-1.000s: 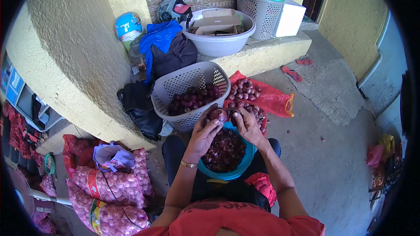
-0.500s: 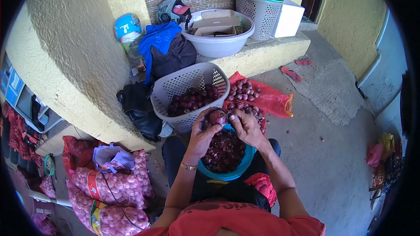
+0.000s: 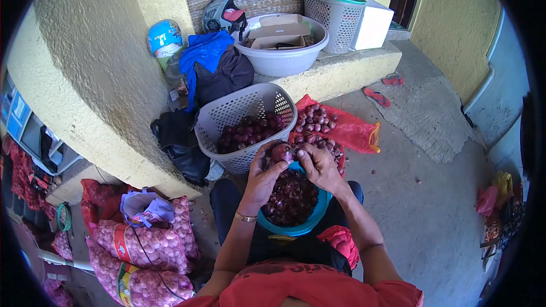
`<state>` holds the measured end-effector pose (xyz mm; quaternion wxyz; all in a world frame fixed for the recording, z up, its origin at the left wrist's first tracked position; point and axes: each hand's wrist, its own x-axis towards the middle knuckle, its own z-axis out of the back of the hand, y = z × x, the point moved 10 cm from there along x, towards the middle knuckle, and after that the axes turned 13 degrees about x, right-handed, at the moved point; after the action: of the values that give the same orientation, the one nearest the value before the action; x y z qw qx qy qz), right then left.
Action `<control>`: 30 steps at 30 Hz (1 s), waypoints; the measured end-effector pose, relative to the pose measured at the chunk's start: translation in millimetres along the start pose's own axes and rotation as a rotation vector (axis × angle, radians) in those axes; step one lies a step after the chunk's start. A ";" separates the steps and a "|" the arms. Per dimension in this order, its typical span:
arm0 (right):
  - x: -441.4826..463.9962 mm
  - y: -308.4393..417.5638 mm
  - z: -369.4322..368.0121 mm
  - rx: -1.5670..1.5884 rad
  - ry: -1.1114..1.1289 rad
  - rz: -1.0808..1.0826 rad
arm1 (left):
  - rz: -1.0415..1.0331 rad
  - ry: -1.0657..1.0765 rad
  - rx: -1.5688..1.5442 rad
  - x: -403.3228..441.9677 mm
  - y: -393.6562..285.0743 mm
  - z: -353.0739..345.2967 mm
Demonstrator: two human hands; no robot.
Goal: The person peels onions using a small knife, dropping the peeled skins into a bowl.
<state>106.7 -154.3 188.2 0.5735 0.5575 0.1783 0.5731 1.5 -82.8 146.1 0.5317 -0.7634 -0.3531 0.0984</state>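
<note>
My left hand (image 3: 263, 177) is wrapped round a red onion (image 3: 281, 152), thumb along its near side. At the onion's right end, the thumb and finger of my right hand (image 3: 323, 169) are pinched together against it. Whether a bit of skin is between them is too small to see. Under both hands, between my knees, sits a turquoise basin (image 3: 325, 204) with dark red onion skins (image 3: 289, 200) in it. Just beyond my left hand stands a grey perforated basket (image 3: 219, 115) holding red onions (image 3: 247, 133).
Past the basin, more onions (image 3: 315, 120) lie on a red mesh sack (image 3: 358, 131). Full mesh sacks (image 3: 153, 250) with a purple bag (image 3: 147, 207) are at left. A black bag (image 3: 179, 145) leans by the wall. A white tub (image 3: 281, 59) stands on the ledge, with slippers (image 3: 376, 98) nearby.
The hands and onion keep nearly the same place, with only a slight shift of the right fingers at the onion's end. The whole view has moved a little.
</note>
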 end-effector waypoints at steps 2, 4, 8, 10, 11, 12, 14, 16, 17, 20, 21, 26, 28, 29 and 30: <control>-0.3 0.4 0.6 0.002 -0.002 0.009 | 0.003 0.005 -0.003 0.6 -0.2 -1.2; -0.1 2.4 1.0 0.004 -0.004 0.016 | -0.002 0.000 0.018 1.2 -0.7 -1.5; 0.2 6.5 2.2 -0.002 -0.012 0.022 | -0.008 -0.009 0.015 1.5 1.5 0.0; 0.3 5.6 2.1 -0.003 -0.020 0.030 | -0.013 -0.012 0.011 2.0 1.4 0.0; -0.2 2.8 1.9 0.011 -0.027 0.021 | -0.012 -0.011 0.011 2.1 1.6 -0.3; -0.7 0.1 1.8 0.026 -0.034 0.012 | -0.022 -0.005 0.007 2.2 0.6 -1.0; -1.8 -5.0 0.8 0.046 -0.030 -0.007 | -0.031 0.002 0.003 2.2 -0.5 -1.8; -1.1 -7.3 -0.2 0.066 -0.025 -0.025 | -0.027 -0.009 0.000 2.0 -0.3 -1.1; -0.6 -5.9 -0.3 0.068 -0.027 -0.013 | -0.027 -0.008 0.001 1.9 -0.1 -0.6; 1.0 -2.1 0.2 0.028 -0.017 0.008 | -0.037 0.002 0.002 2.4 -0.3 0.1; 1.4 -0.5 -0.3 -0.012 -0.006 0.015 | -0.034 -0.001 0.012 2.4 -0.2 0.9; 3.8 6.0 -0.5 -0.009 0.006 0.026 | -0.046 -0.008 0.062 3.1 -1.8 3.8; 4.5 10.1 1.7 -0.001 -0.011 0.040 | -0.082 -0.025 0.100 3.3 -2.5 6.7; 4.6 9.2 1.8 -0.047 0.007 0.011 | -0.081 -0.025 0.100 3.4 -1.8 6.5; 4.5 8.0 1.3 -0.093 0.025 -0.019 | -0.101 -0.029 0.133 3.4 -3.2 6.3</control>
<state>105.4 -153.3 197.3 0.6018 0.5215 0.1640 0.5822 -0.7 -75.3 147.0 0.5805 -0.7061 -0.3914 0.1057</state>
